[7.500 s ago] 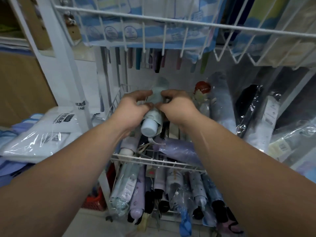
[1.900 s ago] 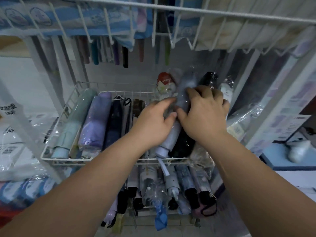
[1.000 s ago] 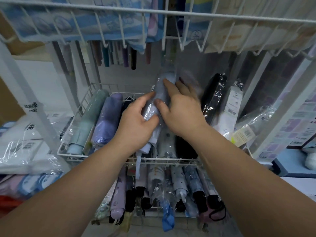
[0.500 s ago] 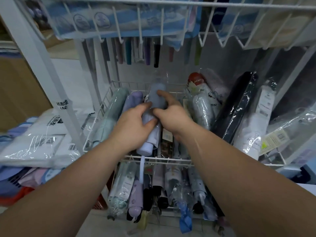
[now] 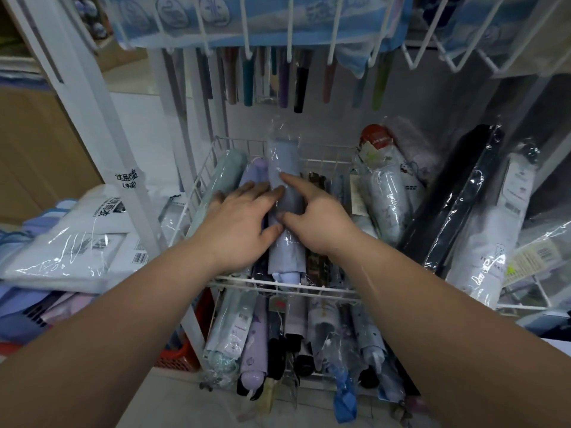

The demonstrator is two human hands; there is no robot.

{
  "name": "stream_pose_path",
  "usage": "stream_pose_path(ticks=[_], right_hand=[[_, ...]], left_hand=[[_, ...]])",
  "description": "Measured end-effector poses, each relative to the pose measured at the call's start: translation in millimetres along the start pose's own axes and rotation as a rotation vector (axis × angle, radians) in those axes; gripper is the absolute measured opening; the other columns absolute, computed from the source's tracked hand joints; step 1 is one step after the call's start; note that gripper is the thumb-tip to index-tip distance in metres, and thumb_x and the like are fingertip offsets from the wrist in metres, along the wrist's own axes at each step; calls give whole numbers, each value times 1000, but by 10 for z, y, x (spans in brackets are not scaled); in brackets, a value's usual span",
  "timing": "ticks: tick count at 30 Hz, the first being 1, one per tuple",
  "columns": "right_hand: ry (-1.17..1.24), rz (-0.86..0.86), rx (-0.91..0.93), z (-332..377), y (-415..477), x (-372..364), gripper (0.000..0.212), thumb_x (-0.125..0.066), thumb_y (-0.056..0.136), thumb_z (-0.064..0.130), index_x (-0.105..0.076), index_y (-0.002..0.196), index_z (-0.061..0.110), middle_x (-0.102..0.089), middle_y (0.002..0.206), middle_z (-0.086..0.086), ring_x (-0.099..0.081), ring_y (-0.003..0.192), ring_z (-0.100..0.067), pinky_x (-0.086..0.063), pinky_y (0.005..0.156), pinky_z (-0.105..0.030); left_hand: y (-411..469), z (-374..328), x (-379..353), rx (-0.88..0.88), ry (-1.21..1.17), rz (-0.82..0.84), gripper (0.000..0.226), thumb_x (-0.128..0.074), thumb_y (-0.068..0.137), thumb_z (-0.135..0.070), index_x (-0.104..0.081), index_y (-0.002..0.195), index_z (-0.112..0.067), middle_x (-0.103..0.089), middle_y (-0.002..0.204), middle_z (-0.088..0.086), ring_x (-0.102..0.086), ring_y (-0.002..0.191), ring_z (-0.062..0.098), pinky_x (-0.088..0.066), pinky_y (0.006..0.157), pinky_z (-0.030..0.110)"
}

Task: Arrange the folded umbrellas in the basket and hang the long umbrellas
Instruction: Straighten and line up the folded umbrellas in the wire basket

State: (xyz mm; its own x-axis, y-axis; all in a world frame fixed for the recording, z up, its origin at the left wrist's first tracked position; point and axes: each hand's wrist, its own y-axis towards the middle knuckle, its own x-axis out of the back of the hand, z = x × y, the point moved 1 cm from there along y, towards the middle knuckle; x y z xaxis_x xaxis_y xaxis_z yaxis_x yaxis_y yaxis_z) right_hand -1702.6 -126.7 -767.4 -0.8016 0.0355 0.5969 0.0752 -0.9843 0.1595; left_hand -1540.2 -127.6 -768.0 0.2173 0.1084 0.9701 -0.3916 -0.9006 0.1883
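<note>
Left hand [image 5: 238, 220] and right hand [image 5: 315, 220] are pressing, fingers loosely spread, nothing gripped, on the blue folded umbrella [image 5: 285, 211] lying mid-left in the wire basket [image 5: 278, 284]; wrapper probably slippery, so pinching mid-body seems best.

glossy plastic-wrapped umbrella [image 5: 285, 193], wire basket [image 5: 278, 284]

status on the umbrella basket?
Both hands, left hand and right hand, flat on blue-grey folded umbrella, pressing it into wire basket. Nothing blocking.
</note>
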Motion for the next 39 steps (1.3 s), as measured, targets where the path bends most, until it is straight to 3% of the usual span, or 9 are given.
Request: stream_pose_path(ticks=[5,10,12,15,18,25,30,34,39], right_hand=[[-173,115,-37,-94,-94,80,78,-70,88,23,-30,153,38,-52,147,3,-56,125,-17,-43,96,-18],[-135,203,-76,-43,-70,187,71,-66,91,22,-34,152,38,-47,151,2,-58,119,-17,-49,100,-29],[-239,105,-42,0,6,224,63,-62,94,24,-38,151,33,-46,153,0,-51,132,-19,-40,106,-23],[-257,26,-28,20,57,204,68,-67,92,29,-37,152,31,-46,153,3,-47,136,-16,-32,101,-13],[-315,59,-10,6,38,88,80,-71,88,36,-28,156,33,-46,154,3,-48,136,-17,-36,104,-18],[-428,49,-8,32,-13,58,79,-69,86,30,-30,155,33,-55,145,-1,-56,125,-23,-43,98,-23],[-439,107,-19,32,-55,37,80,-69,86,36,-29,155,33,-57,142,-3,-58,123,-24,-46,99,-26],[-397,-12,-17,5,24,-23,72,-64,90,47,-32,153,34,-56,144,-7,-54,128,-28,-45,103,-32],[-404,-51,-49,50,61,-154,86,-72,79,45,-27,152,42,-60,136,-5,-59,121,-28,-49,94,-31]], left_hand=[[-12,-58,-82,-75,-51,18,60,-55,96,-50,-42,151,-30,-39,160,-5,-19,154,21,-20,119,58],[-19,-61,-50,-86,-160,-18,61,-57,79,-61,-66,130,-28,-61,140,-4,-35,148,25,-32,114,59],[-24,-37,-37,-74,-149,-18,65,-58,72,-62,-67,128,-29,-62,137,-4,-38,146,24,-35,112,57],[-27,-24,-34,-62,-55,-38,56,-63,76,-61,-66,124,-31,-64,132,-6,-42,142,23,-38,109,53],[-41,-38,-22,-47,89,-111,37,-59,87,-54,-66,115,-29,-66,123,-7,-50,130,21,-36,105,49],[-41,60,-25,-24,316,-184,33,-56,88,-40,-62,116,-24,-60,130,-5,-57,114,27,-44,88,42],[11,83,12,13,319,-170,31,-58,84,-41,-64,107,-22,-63,123,-1,-56,113,30,-42,93,47],[-36,106,9,-11,324,-161,37,-59,82,-41,-66,114,-23,-61,128,3,-60,103,37,-48,84,41],[26,73,40,-16,294,-66,40,-56,84,-36,-63,124,-34,-51,128,12,-63,91,39,-50,78,37]])
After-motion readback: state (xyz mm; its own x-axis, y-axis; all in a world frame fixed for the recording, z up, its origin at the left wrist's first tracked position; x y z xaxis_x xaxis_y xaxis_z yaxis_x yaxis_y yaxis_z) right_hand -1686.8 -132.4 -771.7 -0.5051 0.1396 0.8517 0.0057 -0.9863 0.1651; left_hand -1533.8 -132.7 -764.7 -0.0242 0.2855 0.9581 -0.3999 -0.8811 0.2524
